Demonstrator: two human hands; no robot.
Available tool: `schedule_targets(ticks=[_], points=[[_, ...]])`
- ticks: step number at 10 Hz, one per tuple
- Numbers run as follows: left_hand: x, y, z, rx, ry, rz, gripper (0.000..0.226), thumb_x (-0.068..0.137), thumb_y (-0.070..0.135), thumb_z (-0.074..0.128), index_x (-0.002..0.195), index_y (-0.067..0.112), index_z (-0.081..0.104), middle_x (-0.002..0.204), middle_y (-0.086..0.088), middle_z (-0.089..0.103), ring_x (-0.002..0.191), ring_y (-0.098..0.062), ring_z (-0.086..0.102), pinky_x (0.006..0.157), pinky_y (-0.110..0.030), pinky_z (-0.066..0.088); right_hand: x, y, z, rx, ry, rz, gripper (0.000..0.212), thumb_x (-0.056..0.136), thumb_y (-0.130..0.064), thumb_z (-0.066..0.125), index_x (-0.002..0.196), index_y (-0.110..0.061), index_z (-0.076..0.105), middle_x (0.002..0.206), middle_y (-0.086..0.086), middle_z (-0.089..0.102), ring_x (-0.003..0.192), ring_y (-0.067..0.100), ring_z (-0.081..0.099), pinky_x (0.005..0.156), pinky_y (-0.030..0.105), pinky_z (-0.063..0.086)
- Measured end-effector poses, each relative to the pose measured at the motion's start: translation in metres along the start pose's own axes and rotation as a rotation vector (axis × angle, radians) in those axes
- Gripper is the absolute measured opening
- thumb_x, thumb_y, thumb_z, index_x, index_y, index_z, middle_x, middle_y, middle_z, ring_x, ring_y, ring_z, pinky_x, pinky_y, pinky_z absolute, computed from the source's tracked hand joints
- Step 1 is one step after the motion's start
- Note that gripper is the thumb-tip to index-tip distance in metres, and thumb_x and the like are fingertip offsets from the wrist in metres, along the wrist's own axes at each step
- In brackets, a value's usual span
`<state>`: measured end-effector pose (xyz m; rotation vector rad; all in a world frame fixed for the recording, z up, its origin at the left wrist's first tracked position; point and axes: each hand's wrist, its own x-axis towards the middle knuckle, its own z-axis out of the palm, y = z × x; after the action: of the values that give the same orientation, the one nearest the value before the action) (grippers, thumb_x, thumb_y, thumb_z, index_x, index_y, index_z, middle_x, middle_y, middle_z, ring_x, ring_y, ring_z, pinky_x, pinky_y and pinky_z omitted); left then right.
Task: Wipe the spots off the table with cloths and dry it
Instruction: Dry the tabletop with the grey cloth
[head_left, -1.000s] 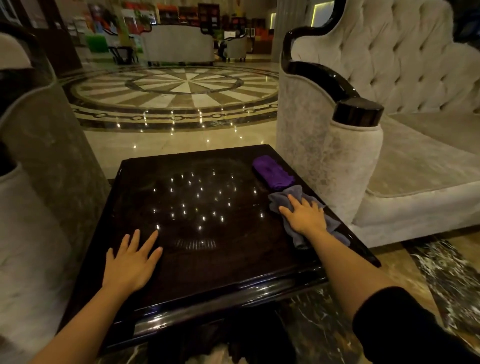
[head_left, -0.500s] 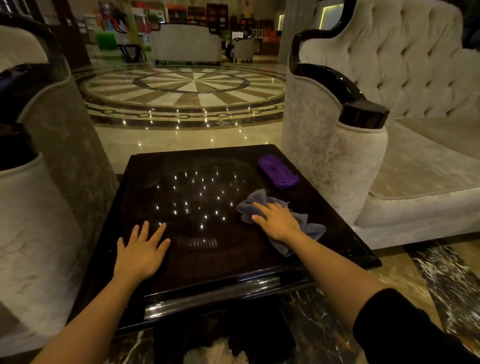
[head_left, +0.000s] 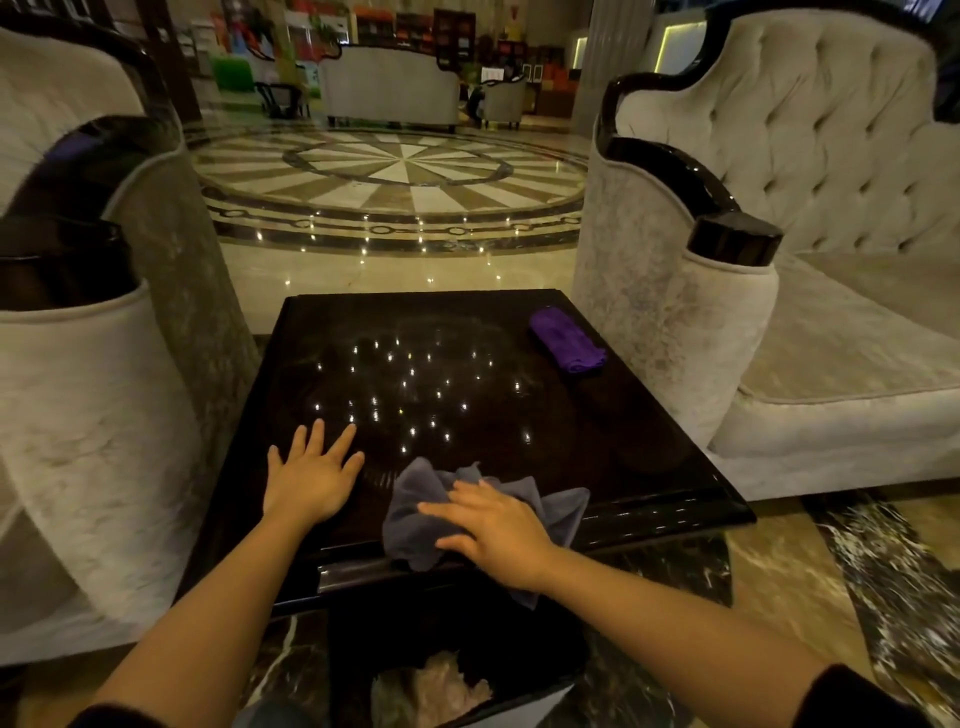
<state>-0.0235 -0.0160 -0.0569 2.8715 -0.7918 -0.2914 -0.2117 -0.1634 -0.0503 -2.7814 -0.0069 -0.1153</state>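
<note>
right hand (head_left: 493, 525) flat on grey cloth (head_left: 415, 514), moved to near edge | left hand (head_left: 311, 480) fingers spread, empty

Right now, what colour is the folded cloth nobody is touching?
Purple; the folded cloth shows clearly in the head view.

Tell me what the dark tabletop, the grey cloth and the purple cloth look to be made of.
Dark square tabletop: probably lacquered wood or veneer with a high-gloss finish, since it mirrors ceiling lights as sharp points.
Crumpled grey cloth under the right hand: soft, matte, likely microfibre; it bunches in loose folds.
Folded purple cloth: seemingly the same plush microfibre, with a fuzzy, unreflective surface.
</note>
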Motion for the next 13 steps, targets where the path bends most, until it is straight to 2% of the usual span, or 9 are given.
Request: schedule_targets(ticks=[2, 3, 4, 5, 6, 7, 8, 10, 13], points=[[0.0, 0.002, -0.002, 0.007, -0.009, 0.002, 0.054, 0.095, 0.049, 0.017, 0.145, 0.036, 0.003, 0.158, -0.006, -0.003, 0.145, -0.025, -0.006, 0.116, -0.051, 0.0, 0.0, -0.018, -0.006, 0.191, 0.046, -0.051, 0.036, 0.089, -0.022, 0.053, 0.125, -0.014, 0.053, 0.126, 0.014, 0.058, 0.118, 0.028, 0.051, 0.099, 0.039, 0.04], [0.001, 0.0, 0.0, 0.019, 0.0, 0.016, 0.054, 0.095, 0.05, 0.016, 0.145, 0.036, 0.002, 0.158, -0.007, -0.003, 0.145, -0.026, -0.006, 0.116, -0.052, 0.001, 0.014, -0.007, -0.028, 0.284, 0.212, 0.013, 0.032, 0.087, -0.014, 0.056, 0.118, -0.009, 0.058, 0.119, 0.017, 0.061, 0.111, 0.029, 0.056, 0.095, 0.036, 0.042], [0.002, -0.002, 0.002, 0.022, 0.0, 0.026, 0.054, 0.095, 0.051, 0.015, 0.146, 0.035, 0.001, 0.158, -0.007, -0.004, 0.145, -0.026, -0.007, 0.115, -0.053, 0.001, 0.041, 0.03, -0.065, 0.273, 0.374, 0.167, 0.028, 0.087, -0.008, 0.055, 0.114, -0.002, 0.059, 0.112, 0.022, 0.061, 0.105, 0.033, 0.057, 0.09, 0.037, 0.043], [0.004, -0.001, 0.002, 0.024, 0.003, 0.025, 0.055, 0.095, 0.051, 0.014, 0.146, 0.035, 0.001, 0.158, -0.007, -0.006, 0.145, -0.026, -0.008, 0.115, -0.052, -0.001, 0.071, 0.081, -0.094, 0.152, 0.409, 0.328, 0.032, 0.091, -0.021, 0.049, 0.122, -0.011, 0.053, 0.123, 0.016, 0.052, 0.11, 0.031, 0.052, 0.09, 0.038, 0.042], [0.004, -0.001, 0.002, 0.024, 0.002, 0.022, 0.055, 0.095, 0.052, 0.014, 0.146, 0.036, 0.001, 0.158, -0.006, -0.006, 0.145, -0.025, -0.009, 0.116, -0.051, -0.002, 0.089, 0.113, -0.099, 0.107, 0.372, 0.431, 0.04, 0.093, -0.032, 0.044, 0.13, -0.019, 0.044, 0.135, 0.014, 0.041, 0.118, 0.032, 0.047, 0.094, 0.042, 0.041], [0.004, -0.001, 0.004, 0.023, 0.013, 0.017, 0.055, 0.095, 0.052, 0.014, 0.146, 0.035, 0.002, 0.158, -0.006, -0.006, 0.145, -0.025, -0.009, 0.116, -0.05, -0.002, 0.104, 0.147, -0.083, 0.062, 0.163, 0.556, 0.052, 0.095, -0.041, 0.035, 0.142, -0.022, 0.022, 0.154, 0.015, 0.013, 0.138, 0.036, 0.021, 0.11, 0.05, 0.026], [0.006, -0.003, 0.006, 0.033, 0.023, 0.009, 0.055, 0.094, 0.053, 0.014, 0.145, 0.036, 0.002, 0.158, -0.005, -0.006, 0.145, -0.024, -0.009, 0.116, -0.05, -0.002, 0.108, 0.166, -0.064, 0.024, 0.049, 0.616, 0.056, 0.095, -0.046, 0.031, 0.144, -0.026, 0.013, 0.156, 0.016, 0.003, 0.141, 0.036, 0.01, 0.115, 0.051, 0.014], [0.008, -0.002, 0.006, 0.018, 0.021, 0.007, 0.055, 0.094, 0.053, 0.016, 0.145, 0.036, 0.002, 0.158, -0.006, -0.006, 0.145, -0.024, -0.01, 0.115, -0.05, -0.004, 0.127, 0.163, -0.053, -0.006, 0.026, 0.647, 0.057, 0.094, -0.051, 0.024, 0.144, -0.03, 0.01, 0.157, 0.01, 0.005, 0.142, 0.033, 0.006, 0.116, 0.05, 0.006], [0.003, -0.002, 0.003, 0.022, 0.014, 0.019, 0.055, 0.095, 0.051, 0.016, 0.146, 0.035, 0.002, 0.158, -0.006, -0.006, 0.145, -0.025, -0.009, 0.116, -0.051, -0.003, 0.141, 0.113, -0.025, -0.036, -0.068, 0.404, 0.059, 0.091, -0.056, 0.025, 0.143, -0.033, 0.007, 0.157, 0.007, 0.007, 0.143, 0.029, 0.003, 0.116, 0.045, 0.006]])
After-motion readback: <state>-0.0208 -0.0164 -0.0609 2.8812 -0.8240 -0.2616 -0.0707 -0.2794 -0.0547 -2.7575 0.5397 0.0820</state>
